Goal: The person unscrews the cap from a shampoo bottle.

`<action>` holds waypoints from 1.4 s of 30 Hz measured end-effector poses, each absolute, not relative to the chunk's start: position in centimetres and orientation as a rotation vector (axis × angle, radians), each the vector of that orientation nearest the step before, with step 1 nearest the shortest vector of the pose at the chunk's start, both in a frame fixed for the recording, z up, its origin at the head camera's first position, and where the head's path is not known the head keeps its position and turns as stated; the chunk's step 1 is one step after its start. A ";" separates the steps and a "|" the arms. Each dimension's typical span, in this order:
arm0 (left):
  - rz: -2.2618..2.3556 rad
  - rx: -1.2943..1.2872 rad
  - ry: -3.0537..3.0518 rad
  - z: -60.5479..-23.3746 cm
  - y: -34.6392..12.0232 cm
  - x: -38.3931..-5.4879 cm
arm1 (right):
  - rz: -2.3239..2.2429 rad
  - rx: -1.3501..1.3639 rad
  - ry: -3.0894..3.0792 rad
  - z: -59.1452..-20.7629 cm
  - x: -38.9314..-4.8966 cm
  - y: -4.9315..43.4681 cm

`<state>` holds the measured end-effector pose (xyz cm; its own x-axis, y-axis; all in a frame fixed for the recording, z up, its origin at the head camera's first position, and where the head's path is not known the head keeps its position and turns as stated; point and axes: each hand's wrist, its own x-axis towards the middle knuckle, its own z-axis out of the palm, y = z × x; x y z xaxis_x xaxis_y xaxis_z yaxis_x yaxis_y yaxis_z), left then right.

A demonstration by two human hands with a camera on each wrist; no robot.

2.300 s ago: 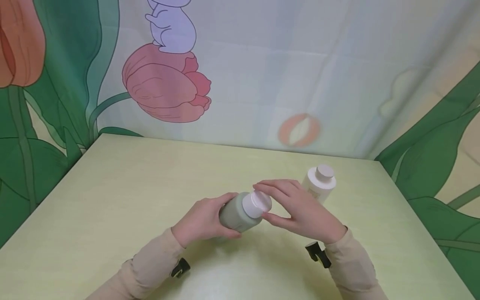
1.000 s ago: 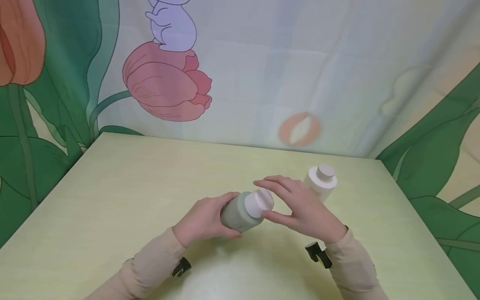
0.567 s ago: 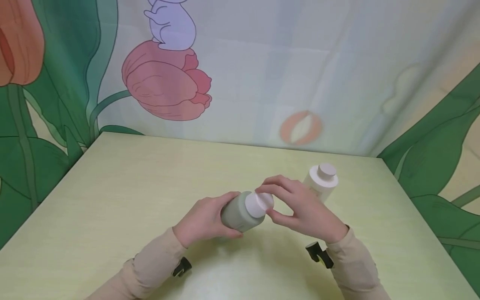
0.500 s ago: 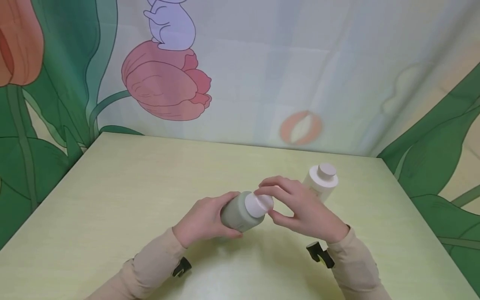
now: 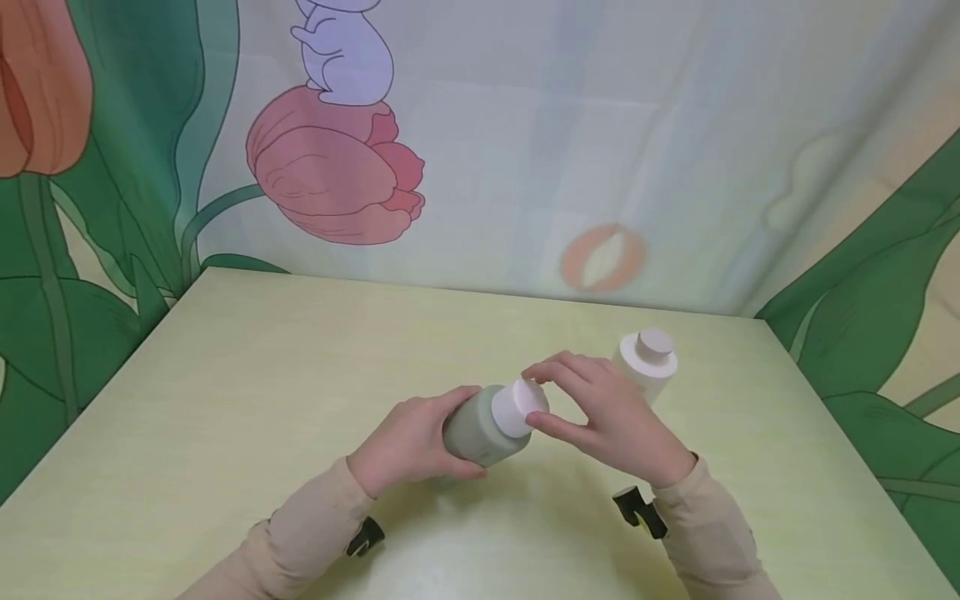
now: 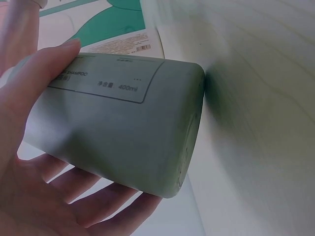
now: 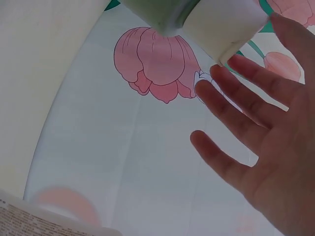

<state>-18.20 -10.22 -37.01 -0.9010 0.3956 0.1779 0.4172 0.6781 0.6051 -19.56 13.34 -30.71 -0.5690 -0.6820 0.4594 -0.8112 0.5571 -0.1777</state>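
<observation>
At lower centre, left hand (image 5: 408, 446) grips green bottle (image 5: 480, 429); right hand (image 5: 615, 417), fingers parted, pinches white cap (image 5: 513, 410) between thumb and 1 fingertip.

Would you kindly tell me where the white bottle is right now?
In the head view, the white bottle stands on the table, right of centre, just beyond the right hand, which hides its lower part.

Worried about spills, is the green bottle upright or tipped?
Tipped: the left hand holds the green bottle slanted, cap toward the right hand.
</observation>
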 end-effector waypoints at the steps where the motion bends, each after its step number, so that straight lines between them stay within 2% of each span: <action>1: -1.040 -0.692 -2.847 -37.0 -10.2 -18.2 | 0.528 1.246 -2.444 -30.7 -19.6 13.3; 8: -1.029 -0.688 -2.841 -37.1 -10.3 -18.2 | 0.525 1.406 -2.371 -30.5 -19.4 13.5; 17: -1.023 -0.686 -2.828 -37.2 -10.3 -18.3 | 0.576 1.182 -2.500 -30.2 -19.4 13.2; 24: -1.026 -0.695 -2.834 -37.3 -10.3 -18.2 | 0.560 1.196 -2.483 -30.9 -19.5 13.0; 31: -1.027 -0.702 -2.832 -37.3 -10.4 -18.2 | 0.540 1.327 -2.447 -30.6 -19.4 13.3; 42: -1.050 -0.691 -2.843 -37.3 -10.4 -18.4 | 0.562 1.157 -2.510 -30.4 -19.6 13.8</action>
<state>-18.35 -10.38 -37.31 -0.9006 0.3954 0.1805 0.4178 0.6729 0.6104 -19.60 13.82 -30.42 -0.6208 -0.6488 0.4401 -0.7745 0.5946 -0.2159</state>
